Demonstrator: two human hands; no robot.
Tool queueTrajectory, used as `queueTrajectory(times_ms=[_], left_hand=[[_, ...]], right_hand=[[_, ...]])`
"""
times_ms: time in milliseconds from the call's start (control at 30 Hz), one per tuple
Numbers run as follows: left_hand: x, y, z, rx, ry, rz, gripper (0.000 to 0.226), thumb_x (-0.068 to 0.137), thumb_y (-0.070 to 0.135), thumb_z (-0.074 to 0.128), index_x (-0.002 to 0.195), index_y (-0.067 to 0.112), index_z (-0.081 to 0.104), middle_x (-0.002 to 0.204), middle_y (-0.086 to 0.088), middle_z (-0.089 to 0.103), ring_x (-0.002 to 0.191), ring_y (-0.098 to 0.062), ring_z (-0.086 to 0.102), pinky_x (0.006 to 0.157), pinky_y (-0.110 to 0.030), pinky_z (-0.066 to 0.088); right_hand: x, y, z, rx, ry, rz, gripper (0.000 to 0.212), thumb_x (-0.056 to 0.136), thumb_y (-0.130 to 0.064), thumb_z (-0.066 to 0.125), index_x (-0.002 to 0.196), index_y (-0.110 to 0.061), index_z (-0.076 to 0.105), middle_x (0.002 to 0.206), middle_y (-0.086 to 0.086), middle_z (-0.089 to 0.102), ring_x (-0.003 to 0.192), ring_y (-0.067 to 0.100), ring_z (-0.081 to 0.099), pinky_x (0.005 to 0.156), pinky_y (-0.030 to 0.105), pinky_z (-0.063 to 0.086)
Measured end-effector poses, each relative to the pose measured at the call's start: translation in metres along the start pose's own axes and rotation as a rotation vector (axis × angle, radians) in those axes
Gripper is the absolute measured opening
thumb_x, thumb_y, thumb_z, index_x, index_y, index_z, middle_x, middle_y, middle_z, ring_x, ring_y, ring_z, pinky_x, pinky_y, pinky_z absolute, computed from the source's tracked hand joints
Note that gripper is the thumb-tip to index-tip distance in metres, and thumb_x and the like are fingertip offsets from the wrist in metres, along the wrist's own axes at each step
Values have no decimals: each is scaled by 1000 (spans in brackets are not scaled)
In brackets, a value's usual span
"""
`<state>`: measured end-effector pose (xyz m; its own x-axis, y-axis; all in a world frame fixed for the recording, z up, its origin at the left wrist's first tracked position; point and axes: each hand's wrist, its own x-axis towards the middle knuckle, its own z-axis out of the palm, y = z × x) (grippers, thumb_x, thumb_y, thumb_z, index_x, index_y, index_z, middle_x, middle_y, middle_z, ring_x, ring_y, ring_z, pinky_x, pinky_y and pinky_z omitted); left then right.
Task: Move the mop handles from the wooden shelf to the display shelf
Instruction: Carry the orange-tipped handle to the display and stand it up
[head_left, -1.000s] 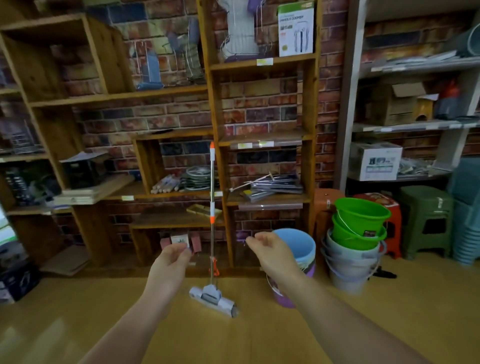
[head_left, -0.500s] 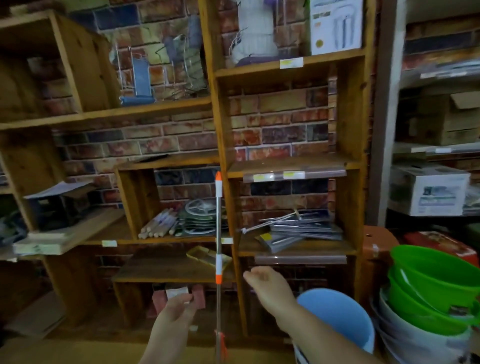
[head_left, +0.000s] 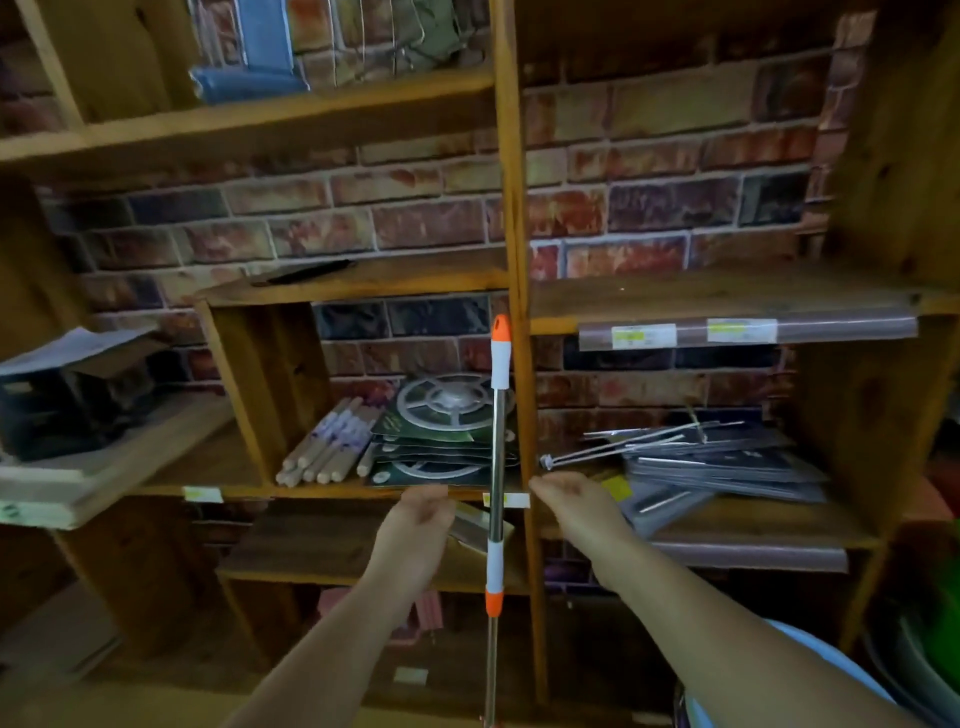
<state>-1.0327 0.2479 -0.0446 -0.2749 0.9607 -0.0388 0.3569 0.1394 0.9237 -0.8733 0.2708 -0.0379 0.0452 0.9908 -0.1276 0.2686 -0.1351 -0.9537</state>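
A mop handle, a metal pole with white and orange grips, stands upright against the centre post of the wooden shelf. My left hand is just left of the pole at mid height, fingers loosely curled, not touching it. On the pole's other side my right hand reaches forward, fingers relaxed, with a small gap to the pole. Neither hand holds anything. The mop's head is out of view below.
On the shelf behind the pole lie wooden dowels and green packaged discs. Flat dark packs with metal rods fill the right compartment. A blue bucket sits at bottom right, a dark box at left.
I have come much closer to the shelf; the floor and mop head have left view. Both hands rose and moved in on either side of the pole.
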Motion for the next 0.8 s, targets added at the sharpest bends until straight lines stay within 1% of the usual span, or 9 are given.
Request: queueTrajectory(times_ms=[100,233,400,467,500,567,633,733,800], left_hand=[[51,11,10,30,-41,-6,31,95,27,46,125,20,51,113,-3,57,109,-21,54,93,-34,43],[103,15,35,31,-104,-9,33,96,27,45,128,20,49,110,0,56,91,-13,56,78,-28,45],[159,17,68,12,-73,-48,36,95,26,47,130,16,48,106,2,55,91,-13,54,78,-26,40],[179,20,80,21,-74,-64,39,95,27,47,132,16,46,110,1,56,91,-13,53,79,-25,39],[188,21,86,31,-73,-70,39,95,28,47,133,17,45,112,1,56,90,-12,53,79,-25,40],[205,23,97,36,-67,-76,40,95,29,47,133,18,43,102,5,56,78,-7,52,69,-23,41],[221,27,102,32,-35,-74,42,95,29,47,135,18,40,97,5,53,72,-4,49,67,-23,40],[255,43,110,37,40,-51,49,92,35,51,135,17,38,107,-1,57,74,-10,51,60,-24,36],[274,56,115,32,58,-5,54,87,37,56,134,17,40,118,-4,60,87,-17,57,63,-26,39]], right_hand=[[38,-8,5,9,18,39,43,92,-31,52,117,3,56,121,21,55,110,32,53,99,46,40],[95,-7,6,-7,2,16,35,92,-35,51,120,-14,56,121,7,56,107,21,50,99,39,42],[161,-11,2,-34,-69,-9,23,93,-37,49,108,-21,56,104,0,52,99,16,48,100,40,42],[182,-11,0,-39,-100,-22,23,92,-37,49,106,-21,57,101,-1,52,98,16,48,100,40,41],[191,-9,-1,-42,-109,-21,24,92,-37,49,108,-21,57,103,-1,53,101,16,49,100,40,41],[205,-2,-3,-44,-117,3,32,92,-38,50,118,-20,54,113,-1,54,109,18,50,100,38,41],[210,6,-6,-47,-122,30,37,92,-36,51,124,-20,52,116,-2,54,110,16,50,99,36,41],[220,20,-15,-51,-124,42,34,91,-31,53,124,-21,53,107,-9,54,98,7,50,95,31,41],[221,24,-21,-35,-114,57,31,91,-25,54,122,-22,55,105,-10,54,91,3,49,93,27,40]])
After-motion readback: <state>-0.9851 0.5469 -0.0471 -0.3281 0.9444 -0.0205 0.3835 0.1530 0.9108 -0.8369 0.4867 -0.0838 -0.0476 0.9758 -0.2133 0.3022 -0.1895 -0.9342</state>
